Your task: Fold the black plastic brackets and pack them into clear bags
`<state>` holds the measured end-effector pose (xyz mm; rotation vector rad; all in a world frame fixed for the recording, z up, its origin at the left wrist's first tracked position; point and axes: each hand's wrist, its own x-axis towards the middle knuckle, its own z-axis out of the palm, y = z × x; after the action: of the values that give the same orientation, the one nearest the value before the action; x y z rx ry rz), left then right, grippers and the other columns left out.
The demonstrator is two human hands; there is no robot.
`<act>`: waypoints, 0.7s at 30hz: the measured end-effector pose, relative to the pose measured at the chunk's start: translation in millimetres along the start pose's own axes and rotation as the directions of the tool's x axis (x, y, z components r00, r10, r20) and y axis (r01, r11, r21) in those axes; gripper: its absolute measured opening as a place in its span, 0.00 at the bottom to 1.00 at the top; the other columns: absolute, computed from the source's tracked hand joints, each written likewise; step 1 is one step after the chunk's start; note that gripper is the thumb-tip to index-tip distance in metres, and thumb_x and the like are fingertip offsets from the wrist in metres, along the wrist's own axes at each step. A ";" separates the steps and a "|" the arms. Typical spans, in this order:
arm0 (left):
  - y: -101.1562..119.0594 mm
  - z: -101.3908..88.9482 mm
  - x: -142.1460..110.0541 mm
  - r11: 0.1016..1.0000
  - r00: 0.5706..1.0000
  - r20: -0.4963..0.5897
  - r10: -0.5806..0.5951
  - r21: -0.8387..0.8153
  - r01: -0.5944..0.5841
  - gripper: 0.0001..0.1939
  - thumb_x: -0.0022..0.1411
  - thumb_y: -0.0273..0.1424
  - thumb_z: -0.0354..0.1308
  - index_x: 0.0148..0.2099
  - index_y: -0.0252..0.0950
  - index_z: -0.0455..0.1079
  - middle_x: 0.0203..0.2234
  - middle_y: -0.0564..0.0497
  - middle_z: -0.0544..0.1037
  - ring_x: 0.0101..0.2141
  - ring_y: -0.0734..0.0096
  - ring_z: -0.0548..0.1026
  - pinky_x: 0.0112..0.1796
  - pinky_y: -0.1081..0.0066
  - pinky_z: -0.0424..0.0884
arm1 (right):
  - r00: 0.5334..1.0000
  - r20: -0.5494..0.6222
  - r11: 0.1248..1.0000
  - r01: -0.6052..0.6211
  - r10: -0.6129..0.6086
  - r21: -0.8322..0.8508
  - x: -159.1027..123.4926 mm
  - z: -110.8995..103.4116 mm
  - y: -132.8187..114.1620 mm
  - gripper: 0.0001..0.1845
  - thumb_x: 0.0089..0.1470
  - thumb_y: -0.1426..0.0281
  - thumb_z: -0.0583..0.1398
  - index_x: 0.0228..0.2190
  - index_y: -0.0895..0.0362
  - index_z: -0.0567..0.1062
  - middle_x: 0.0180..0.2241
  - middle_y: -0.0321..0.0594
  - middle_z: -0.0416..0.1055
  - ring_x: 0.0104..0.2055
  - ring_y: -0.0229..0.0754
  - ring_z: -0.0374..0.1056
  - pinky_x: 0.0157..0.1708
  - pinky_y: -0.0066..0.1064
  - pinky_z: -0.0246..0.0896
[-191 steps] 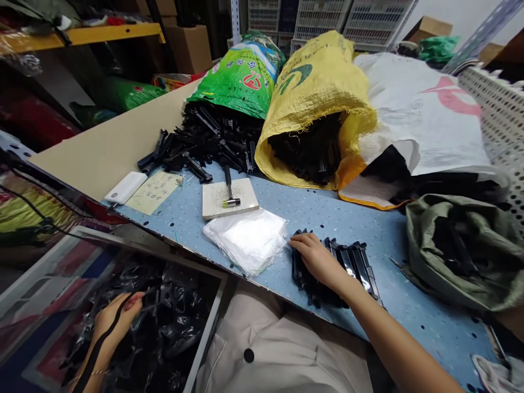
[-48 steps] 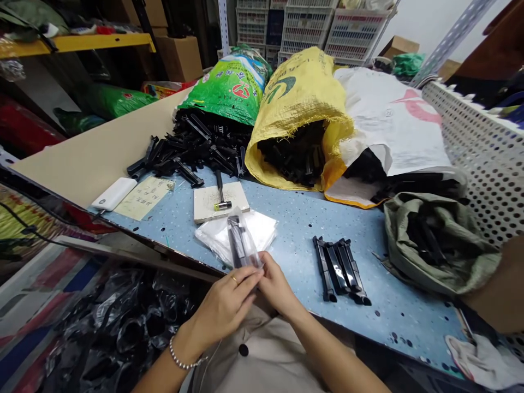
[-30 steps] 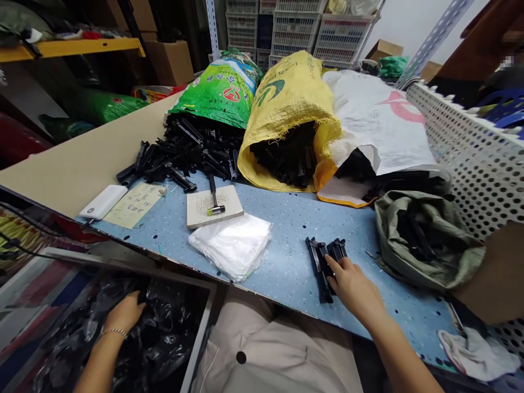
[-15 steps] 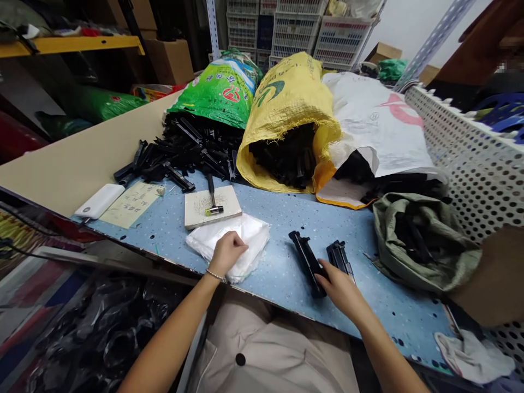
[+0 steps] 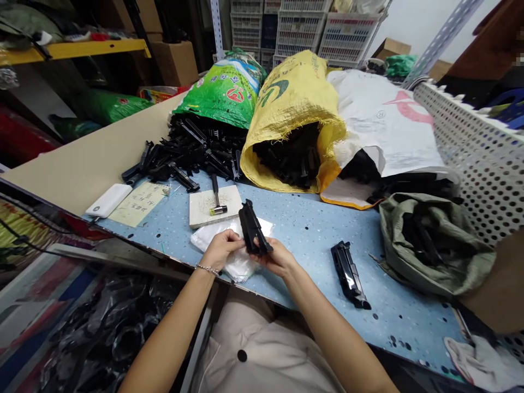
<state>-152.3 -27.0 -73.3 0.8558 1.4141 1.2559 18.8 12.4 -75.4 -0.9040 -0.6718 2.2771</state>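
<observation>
My right hand (image 5: pixel 278 258) grips a long black plastic part (image 5: pixel 252 229), tilted upward over a stack of clear plastic bags (image 5: pixel 208 233). The part's exact kind cannot be made out. Close on its left, my left hand (image 5: pixel 223 250) is closed, thumb and fingers pinching at the edge of a thin plastic bag; the fingertips are partly hidden. A second black plastic part (image 5: pixel 350 274) lies on the blue tabletop (image 5: pixel 303 297) to the right. Behind the bags, a small hammer (image 5: pixel 216 197) rests on a pale board (image 5: pixel 196 213).
Black parts (image 5: pixel 192 150) spill from a green sack (image 5: pixel 221 93). Beside it lie a yellow sack (image 5: pixel 295 98) and a white sack (image 5: pixel 376 120). An olive bag (image 5: pixel 450 267) stands right. A power bank (image 5: pixel 108 200) and a paper note (image 5: pixel 141 206) lie left. Below left are plastic-wrapped items (image 5: pixel 118 327).
My right hand has lifted one black part off the tabletop and carried it left, over the bags beside my left hand. The other black part stays on the table. The view has shifted slightly.
</observation>
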 end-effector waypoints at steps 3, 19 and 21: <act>7.1 -14.5 -5.6 0.983 0.979 -0.110 0.173 0.072 -0.166 0.12 0.47 0.33 0.63 0.25 0.36 0.61 0.27 0.54 0.71 0.27 0.75 0.69 0.30 0.74 0.66 | 0.999 -0.032 1.000 0.024 -0.024 0.011 4.8 -8.6 -5.1 0.19 0.33 0.66 0.74 0.27 0.61 0.76 0.25 0.37 0.74 0.25 0.34 0.68 0.27 0.26 0.68; 14.7 -19.5 -31.0 0.619 0.835 0.305 0.458 0.565 -0.546 0.30 0.60 0.19 0.43 0.63 0.42 0.60 0.59 0.47 0.64 0.59 0.66 0.63 0.60 0.62 0.59 | 0.951 0.190 0.965 -0.257 0.244 0.048 -61.6 -40.0 34.2 0.17 0.49 0.64 0.67 0.36 0.62 0.72 0.31 0.44 0.74 0.28 0.35 0.72 0.25 0.20 0.69; 19.2 -21.1 -45.9 0.613 0.818 0.304 0.488 0.547 -0.570 0.29 0.63 0.20 0.43 0.64 0.43 0.57 0.61 0.48 0.62 0.60 0.66 0.62 0.61 0.62 0.57 | 0.960 0.168 0.969 -0.238 0.224 0.062 -59.6 -37.6 35.5 0.17 0.49 0.65 0.67 0.36 0.61 0.71 0.30 0.43 0.74 0.28 0.35 0.72 0.25 0.20 0.69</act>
<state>-164.2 -71.8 -45.5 1.9046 1.5439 1.1150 69.7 -44.1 -96.3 -0.8019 -0.5596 2.5877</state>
